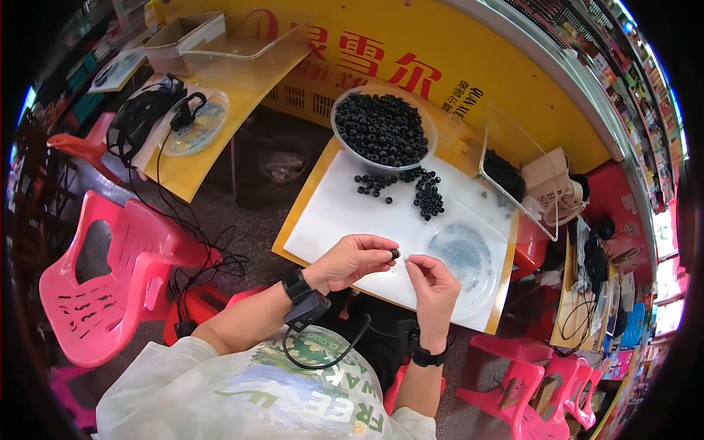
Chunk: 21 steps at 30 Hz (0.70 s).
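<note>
My left hand [353, 261] pinches a small black round piece [394, 254] between thumb and fingertips, over the near part of the white work surface [323, 213]. Close beside it, my right hand [434, 284] has thumb and forefinger closed on a tiny pale piece [406, 258], too small to name. Beyond both hands stands a clear round bowl [433, 150] heaped with black round pieces [385, 128], many showing a hole. More loose black pieces [428, 199] lie spilled in front of it. To the right, a shallow clear dish [493, 273] holds many tiny clear bits [458, 249].
A clear bin [528, 213] with black pieces stands at the table's right edge, near a cloth bag [546, 183]. Pink plastic chairs [110, 271] stand left and right. Another table [183, 176] at left carries a dish, a black bag and cables [198, 249].
</note>
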{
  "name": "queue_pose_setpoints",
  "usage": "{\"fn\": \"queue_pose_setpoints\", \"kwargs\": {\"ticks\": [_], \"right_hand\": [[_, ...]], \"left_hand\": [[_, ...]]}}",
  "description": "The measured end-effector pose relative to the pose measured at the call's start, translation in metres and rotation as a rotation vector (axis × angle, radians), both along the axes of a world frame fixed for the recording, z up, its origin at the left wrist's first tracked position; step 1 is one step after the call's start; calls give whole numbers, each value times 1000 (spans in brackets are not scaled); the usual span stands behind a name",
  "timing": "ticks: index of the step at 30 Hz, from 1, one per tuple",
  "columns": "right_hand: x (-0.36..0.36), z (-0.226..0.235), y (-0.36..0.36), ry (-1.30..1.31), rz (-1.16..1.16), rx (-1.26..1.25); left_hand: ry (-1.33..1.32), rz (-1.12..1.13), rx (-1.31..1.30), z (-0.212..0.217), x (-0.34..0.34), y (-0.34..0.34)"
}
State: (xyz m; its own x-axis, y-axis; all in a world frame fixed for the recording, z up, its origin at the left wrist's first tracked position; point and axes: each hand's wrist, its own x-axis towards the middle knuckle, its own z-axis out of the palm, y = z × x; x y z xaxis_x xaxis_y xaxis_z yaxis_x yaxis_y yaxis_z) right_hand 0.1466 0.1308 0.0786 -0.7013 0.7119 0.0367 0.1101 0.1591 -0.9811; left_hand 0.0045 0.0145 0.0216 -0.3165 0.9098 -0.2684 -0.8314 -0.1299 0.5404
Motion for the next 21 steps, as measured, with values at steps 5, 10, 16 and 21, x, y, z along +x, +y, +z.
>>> {"fn": "queue_pose_setpoints", "kwargs": {"ticks": [5, 10, 16, 21], "right_hand": [[-16, 0, -13, -40, 66, 224], [-17, -6, -13, -105, 101, 205], [-32, -40, 14, -37, 436, -379], [-100, -51, 52, -152, 269, -73]], "left_hand": [[46, 12, 1, -6, -4, -8], [121, -26, 2, -12, -8, -14], [-11, -192, 51, -31, -26, -27], [-244, 48, 50, -50, -30, -31]]}}
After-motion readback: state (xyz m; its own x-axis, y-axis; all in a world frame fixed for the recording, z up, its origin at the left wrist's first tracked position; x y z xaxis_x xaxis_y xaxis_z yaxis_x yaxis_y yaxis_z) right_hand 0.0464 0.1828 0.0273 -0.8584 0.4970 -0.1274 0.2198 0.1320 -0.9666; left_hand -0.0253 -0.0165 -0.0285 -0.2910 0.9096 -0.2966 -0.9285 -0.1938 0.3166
